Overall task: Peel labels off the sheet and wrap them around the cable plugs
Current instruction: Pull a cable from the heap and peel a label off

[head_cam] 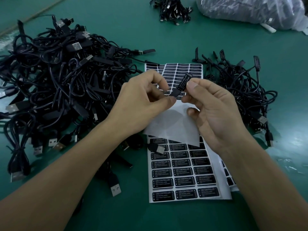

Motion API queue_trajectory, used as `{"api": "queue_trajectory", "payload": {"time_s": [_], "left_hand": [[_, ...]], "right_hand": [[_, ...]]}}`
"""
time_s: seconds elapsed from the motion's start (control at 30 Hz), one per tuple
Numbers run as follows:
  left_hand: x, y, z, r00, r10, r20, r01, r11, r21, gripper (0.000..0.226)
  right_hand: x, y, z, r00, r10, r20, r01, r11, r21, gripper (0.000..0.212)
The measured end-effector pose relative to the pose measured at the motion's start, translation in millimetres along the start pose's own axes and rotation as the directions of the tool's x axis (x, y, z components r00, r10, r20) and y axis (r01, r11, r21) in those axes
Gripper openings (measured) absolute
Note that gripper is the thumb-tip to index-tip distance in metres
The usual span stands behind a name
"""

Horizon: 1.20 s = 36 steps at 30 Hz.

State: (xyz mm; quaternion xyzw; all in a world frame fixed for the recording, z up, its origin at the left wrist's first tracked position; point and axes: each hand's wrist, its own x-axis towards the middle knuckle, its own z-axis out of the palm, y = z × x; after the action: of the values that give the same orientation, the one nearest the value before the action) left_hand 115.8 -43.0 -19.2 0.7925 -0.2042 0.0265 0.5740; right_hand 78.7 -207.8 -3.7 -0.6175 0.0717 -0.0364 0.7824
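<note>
Although a large tangled heap of black cables point(55, 84) fills the green table point(116, 22) from 8 to 10 o'clock, only one plug is in hand. Just right of that heap, near the centre, the left hand point(141, 100) has thumb and forefinger curled in and pinched on the lower end of a slim black plug point(176, 92), held off the table and tilted towards 1 o'clock. A label point(183, 81) printed LED CONTROLLER lies along the plug's face; whether its edges are wrapped fully round the back cannot be told. On the plug's right side the right hand point(216, 114) pinches it too, thumb on the upper part and forefinger curled beneath, the other fingers loosely bent and holding nothing.

Below both hands, from centre to 6 o'clock, lies the label sheet point(181, 174), with bare white backing at its upper end and full rows of labels lower down. Another sheet point(183, 69) shows at 12 o'clock behind the hands.

Further right, at 2 to 3 o'clock, sits a smaller pile of cables point(236, 84). Some of its plugs seem to carry labels, so it is probably the finished lot. By that reading the job is early: one label is being pressed down, a modest share is done, and the big heap and most labels are left.
</note>
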Motion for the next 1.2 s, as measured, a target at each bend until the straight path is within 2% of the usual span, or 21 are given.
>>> {"api": "queue_trajectory", "payload": {"time_s": [0.13,0.27,0.3,0.47,0.7,0.9,1.13,1.2], "left_hand": [[-1.3,0.6,2.5,0.997,0.053,0.056,-0.053,0.999,-0.001,0.023],[-0.1,-0.9,3.2,0.994,0.084,0.065,-0.082,0.996,-0.039,0.012],[0.2,-1.3,3.3,0.994,0.081,0.066,-0.078,0.996,-0.047,0.010],[0.6,-1.8,4.3,0.998,0.049,0.043,-0.046,0.997,-0.068,0.014],[2.9,-4.8,1.9,1.000,0.017,-0.021,-0.019,0.995,-0.100,0.020],[0.6,-2.1,2.9,0.999,0.046,0.029,-0.044,0.996,-0.084,0.023],[-1.6,-1.1,3.5,0.995,0.081,0.055,-0.076,0.992,-0.100,0.006],[-0.9,-2.0,3.2,0.996,0.072,0.045,-0.067,0.992,-0.108,0.013]], "right_hand": [[1.1,1.9,-0.5,1.000,0.000,-0.023,-0.002,0.998,-0.063,0.012],[1.4,3.6,-0.5,1.000,-0.011,-0.026,0.009,0.998,-0.068,0.005],[1.1,3.2,0.0,1.000,-0.014,-0.021,0.013,0.998,-0.060,0.001],[0.4,4.1,-0.1,1.000,-0.024,-0.004,0.023,0.998,-0.055,0.010],[1.1,3.4,-1.7,0.999,-0.028,0.029,0.029,0.999,-0.017,0.005],[1.3,4.1,-2.3,0.998,-0.038,0.045,0.041,0.997,-0.066,0.005],[2.7,7.0,-3.0,0.998,-0.055,0.033,0.058,0.994,-0.091,0.004],[3.3,7.8,-2.9,0.998,-0.067,0.023,0.069,0.989,-0.128,0.009]]}}
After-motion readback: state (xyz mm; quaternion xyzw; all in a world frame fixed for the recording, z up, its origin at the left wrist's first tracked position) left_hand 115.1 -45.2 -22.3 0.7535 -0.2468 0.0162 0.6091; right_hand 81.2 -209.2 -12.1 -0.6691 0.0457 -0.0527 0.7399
